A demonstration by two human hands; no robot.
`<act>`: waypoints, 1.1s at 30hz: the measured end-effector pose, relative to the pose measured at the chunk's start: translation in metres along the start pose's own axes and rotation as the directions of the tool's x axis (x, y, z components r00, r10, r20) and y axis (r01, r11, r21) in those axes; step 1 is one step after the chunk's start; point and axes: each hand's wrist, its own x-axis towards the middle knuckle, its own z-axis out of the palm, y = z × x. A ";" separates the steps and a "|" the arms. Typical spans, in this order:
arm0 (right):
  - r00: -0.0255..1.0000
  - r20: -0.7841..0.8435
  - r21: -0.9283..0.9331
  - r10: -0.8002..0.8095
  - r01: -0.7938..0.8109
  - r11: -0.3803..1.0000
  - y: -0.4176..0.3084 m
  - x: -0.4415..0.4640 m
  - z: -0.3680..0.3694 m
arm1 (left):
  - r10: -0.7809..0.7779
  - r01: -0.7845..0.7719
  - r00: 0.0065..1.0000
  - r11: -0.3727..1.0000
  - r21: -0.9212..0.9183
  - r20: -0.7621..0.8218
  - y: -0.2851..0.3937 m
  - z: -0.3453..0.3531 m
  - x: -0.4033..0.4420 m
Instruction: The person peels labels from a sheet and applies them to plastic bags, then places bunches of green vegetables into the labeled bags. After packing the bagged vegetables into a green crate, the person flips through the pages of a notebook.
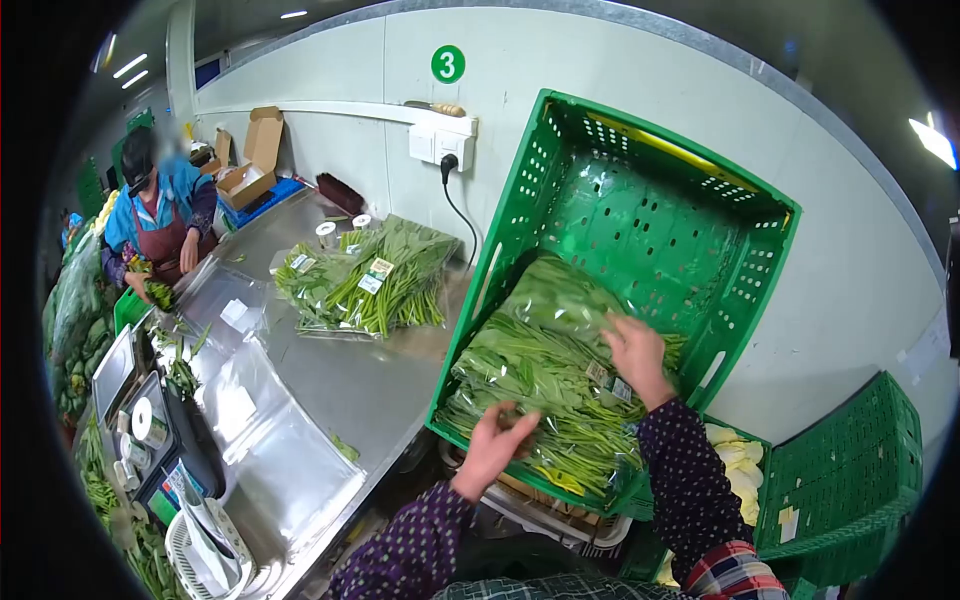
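Note:
A green plastic crate (pixel 680 210) stands tilted before me, with clear bags of leafy green vegetables (pixel 540 370) in its lower part. My left hand (pixel 495 445) is over the near left side of the bags, thumb and fingers apart, holding nothing. My right hand (pixel 638 355) is at the right side of the bagged greens, its fingers stretched out over the plastic; whether the fingertips touch it I cannot tell. A white label (pixel 610 382) shows on the top bag between the hands.
More bagged greens (pixel 375 280) lie on the metal table (pixel 390 375) beside label rolls (pixel 327 235). Flat plastic bags (pixel 270 430) and a scale (pixel 165 440) are nearer. A co-worker (pixel 160 220) handles greens at the far left. More green crates (pixel 850 480) stand at lower right.

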 end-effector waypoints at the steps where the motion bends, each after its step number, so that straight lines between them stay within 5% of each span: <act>1: 0.999 0.014 0.004 0.049 -0.049 0.999 -0.002 0.008 -0.015 | -0.060 0.060 0.998 0.998 -0.015 -0.001 0.004 0.006 0.016; 4: 0.991 0.049 -0.018 0.122 -0.121 0.992 -0.009 0.019 -0.039 | -0.119 0.119 0.993 0.993 -0.009 -0.002 0.015 0.015 0.050; 6: 0.991 0.017 -0.107 -0.130 0.131 0.986 -0.024 0.001 -0.029 | -0.068 0.070 0.996 0.997 -0.040 0.053 0.003 0.013 0.075; 9: 0.961 0.065 -0.235 -0.267 0.275 0.932 -0.068 -0.020 -0.008 | -0.111 0.118 0.992 0.982 -0.144 0.059 -0.015 0.007 0.082; 12: 0.966 0.078 -0.355 -0.245 0.257 0.899 -0.049 -0.019 -0.006 | -0.016 0.053 0.982 0.980 -0.192 0.189 -0.031 -0.027 0.054; 14: 0.993 0.085 -0.306 -0.085 0.107 0.946 -0.031 -0.009 -0.018 | -0.055 0.061 0.994 0.996 -0.062 0.089 -0.026 -0.074 0.044; 16: 1.000 0.018 -0.262 -0.008 0.013 0.965 -0.019 -0.008 -0.015 | -0.033 0.010 0.982 0.992 -0.122 -0.187 -0.019 -0.127 0.064; 17: 0.981 0.182 -0.378 0.069 0.005 0.926 -0.036 -0.009 -0.009 | 0.023 -0.063 0.944 0.992 -0.112 -0.328 -0.016 -0.151 0.084; 18: 0.985 0.071 -0.356 -0.158 0.173 0.918 -0.054 -0.010 -0.002 | 0.138 -0.172 0.880 0.985 -0.034 -0.454 -0.013 -0.170 0.108; 19: 0.966 0.137 -0.326 -0.221 0.255 0.910 -0.079 -0.003 -0.009 | 0.249 -0.261 0.789 0.963 0.060 -0.562 -0.007 -0.185 0.130; 21: 0.935 0.190 -0.294 -0.299 0.344 0.892 -0.086 0.010 -0.011 | 0.156 -0.184 0.624 0.982 0.050 -0.766 -0.018 -0.223 0.193; 22: 0.953 0.159 -0.271 -0.258 0.293 0.917 -0.064 0.010 -0.011 | 0.160 -0.194 0.618 0.980 0.048 -0.769 -0.032 -0.252 0.227; 24: 0.968 0.130 -0.251 -0.214 0.241 0.937 -0.039 0.008 -0.012 | -0.129 -0.092 0.612 0.968 -0.232 -0.781 -0.027 -0.284 0.256; 26: 0.996 0.073 -0.245 -0.044 0.060 0.968 -0.028 0.008 -0.017 | -0.153 -0.170 0.702 0.912 -0.372 -0.696 -0.002 -0.280 0.249; 28: 0.982 0.119 -0.230 -0.147 0.171 0.958 -0.041 -0.006 0.002 | -0.278 -0.086 0.787 0.835 -0.544 -0.551 0.007 -0.284 0.253; 30: 0.966 0.203 -0.169 -0.158 0.194 0.966 -0.066 -0.007 0.005 | -0.266 -0.044 0.851 0.823 -0.566 -0.453 0.011 -0.284 0.265; 33: 0.956 0.292 -0.040 -0.022 0.035 0.999 -0.089 0.013 -0.023 | -0.108 -0.308 0.843 0.705 -0.639 -0.526 0.005 -0.274 0.288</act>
